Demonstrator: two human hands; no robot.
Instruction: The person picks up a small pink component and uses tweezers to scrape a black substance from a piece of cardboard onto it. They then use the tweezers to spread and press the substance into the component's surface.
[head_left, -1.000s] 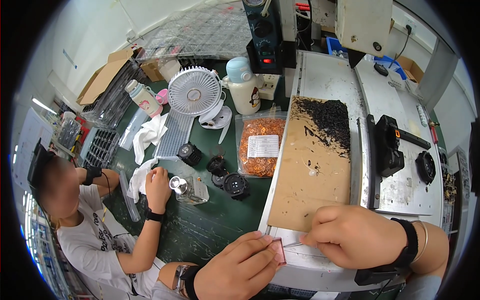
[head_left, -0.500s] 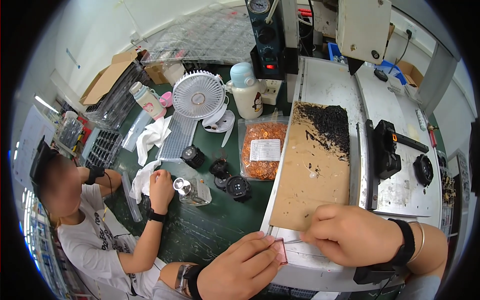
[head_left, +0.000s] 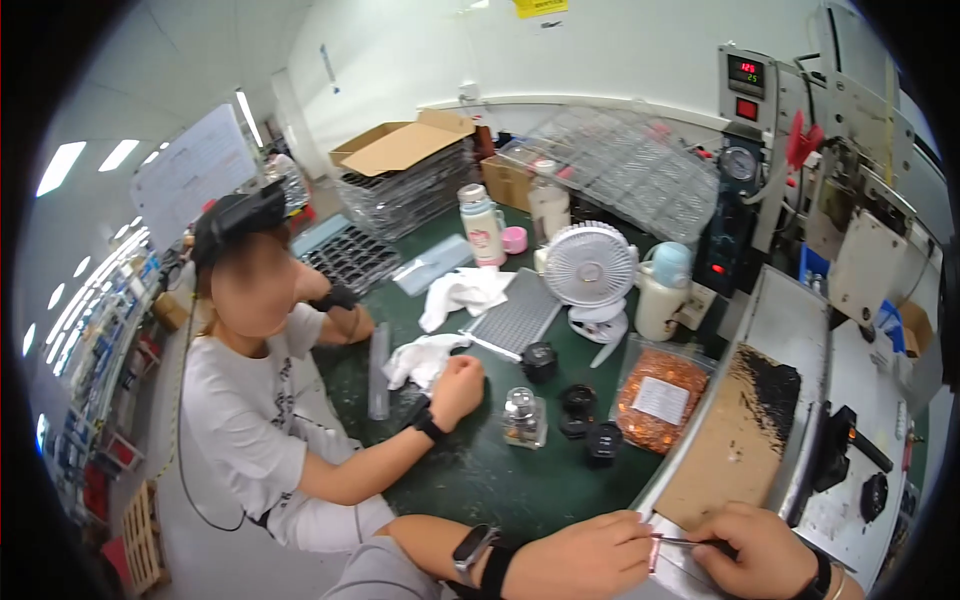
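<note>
My left hand (head_left: pixel 585 555) is closed, pinching a small reddish, clear-looking rectangular piece (head_left: pixel 655 553) at the near end of the white machine bed. From the other side my right hand (head_left: pixel 755 550) grips slim dark tweezers (head_left: pixel 690 543), their tip reaching the reddish piece. Whether the tip holds anything is too small to tell. Just beyond both hands lies a brown cardboard sheet (head_left: pixel 715 440), with a heap of tiny black strips (head_left: pixel 772 388) at its far end.
Left of the bed, the green table (head_left: pixel 480 490) carries a bag of orange rings (head_left: pixel 662 398), a glass dispenser bottle (head_left: pixel 523 420), black round parts (head_left: pixel 603 440), a white fan (head_left: pixel 590 265) and white cloths (head_left: pixel 425 360). A co-worker (head_left: pixel 270 400) sits at the left, one forearm on the table.
My view has swung up and left, so the scene sits lower and further right. The tweezers' tip has come to the reddish piece; my left hand still pinches it.
</note>
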